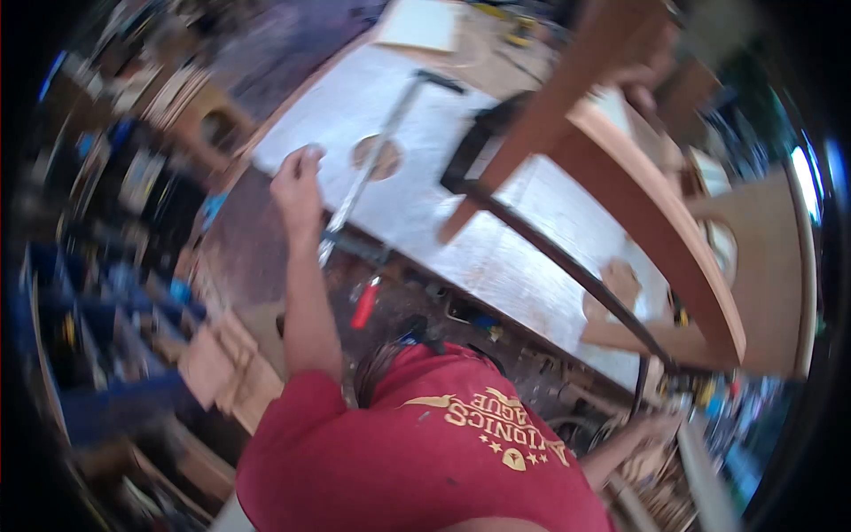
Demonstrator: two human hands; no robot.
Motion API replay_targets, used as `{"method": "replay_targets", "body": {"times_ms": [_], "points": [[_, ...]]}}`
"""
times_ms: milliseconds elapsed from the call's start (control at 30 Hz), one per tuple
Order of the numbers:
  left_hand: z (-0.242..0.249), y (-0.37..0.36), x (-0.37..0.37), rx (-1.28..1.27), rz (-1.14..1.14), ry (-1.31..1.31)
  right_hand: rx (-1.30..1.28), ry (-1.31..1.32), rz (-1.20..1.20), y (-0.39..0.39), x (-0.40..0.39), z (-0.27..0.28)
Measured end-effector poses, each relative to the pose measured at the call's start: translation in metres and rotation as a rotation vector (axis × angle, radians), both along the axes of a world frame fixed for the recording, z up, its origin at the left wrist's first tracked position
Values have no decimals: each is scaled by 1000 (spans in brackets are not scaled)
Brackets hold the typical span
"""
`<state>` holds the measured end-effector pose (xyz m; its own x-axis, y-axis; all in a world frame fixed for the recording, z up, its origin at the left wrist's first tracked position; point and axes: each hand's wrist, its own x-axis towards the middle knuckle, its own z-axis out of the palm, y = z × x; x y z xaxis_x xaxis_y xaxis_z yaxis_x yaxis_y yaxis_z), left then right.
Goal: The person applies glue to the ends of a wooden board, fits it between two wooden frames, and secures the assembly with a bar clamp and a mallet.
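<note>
My left hand (299, 182) is raised over the near left edge of the white-topped table, its fingers curled together with nothing visible in them. Beside it, a bar clamp (368, 173) with a red handle (365, 303) lies across the table's edge. My right hand (658, 429) is low on the right, close to the lower end of a dark bar clamp (567, 259); blur hides whether its fingers grip it. That clamp slants along a curved reddish-brown wooden piece (651, 208), part of a wooden assembly over the table.
The table (341, 97) has round cut-outs in its surface. A pale wooden panel (773, 266) stands at the right. Blue bins (97, 355) and wood pieces (226, 363) are on the left. A yellow tool (520, 31) and a white board (418, 25) lie at the far end.
</note>
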<state>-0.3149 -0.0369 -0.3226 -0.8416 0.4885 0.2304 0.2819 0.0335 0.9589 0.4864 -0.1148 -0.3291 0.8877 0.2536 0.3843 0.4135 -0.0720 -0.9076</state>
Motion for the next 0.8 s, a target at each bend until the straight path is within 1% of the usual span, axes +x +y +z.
{"method": "replay_targets", "body": {"times_ms": [33,67,100,133,167,200,233,267,300,333,367,400,433,467,500,533,567,600,633,700,733,767,800], "points": [[-16,12,1,-41,-46,136,-642,-583,-157,-12,37,-31],[-15,16,12,-94,-99,71,-1088,-1243,-608,-22,78,-63],[-33,23,18,-27,-151,4,-458,-754,-403,-16,46,-50],[-30,24,33,-96,-111,144,-265,-673,-339,-8,-22,-6],[-36,25,42,-13,-152,64,-64,-603,-275,0,-91,40],[-38,26,60,20,-133,-2,56,-430,-256,-3,-78,26],[-32,21,87,65,-132,-26,184,-149,-146,-8,-98,37],[-20,15,116,22,-116,27,200,-171,-159,-10,-100,30],[-38,9,123,-20,-184,65,174,-209,-177,-15,-110,31],[-37,-1,145,-62,-230,103,174,-67,-127,-22,-128,42],[-41,-10,163,-54,-334,98,152,-88,-141,-29,-124,31],[-51,-22,175,-148,-449,114,129,-108,-147,-33,-116,17],[-57,-31,191,-136,-578,210,102,-79,-149,-37,-112,10],[-72,-39,204,-131,-698,234,73,-50,-146,-39,-107,6],[-49,-53,233,-177,-775,349,45,-21,-136,-39,-101,-4],[-53,-61,256,-255,-1079,251,26,-17,-163,-37,-79,-15],[-54,-64,273,-297,-1193,123,1,-18,-181,-33,-62,-25],[-47,-66,295,-210,-1267,170,-21,-21,-196,-28,-46,-29],[-41,-65,314,-233,-1356,140,-57,-18,-206,-25,-36,-23],[-41,-65,353,-246,-1492,99,-110,-61,-329,-18,6,-34],[-36,-65,374,-232,-1546,135,-136,-83,-383,-11,33,-44],[-29,-65,398,-270,-1594,95,-175,3,-374,-6,69,-60],[-26,-65,421,-308,-1640,55,-175,-22,-373,1,91,-60]]}}
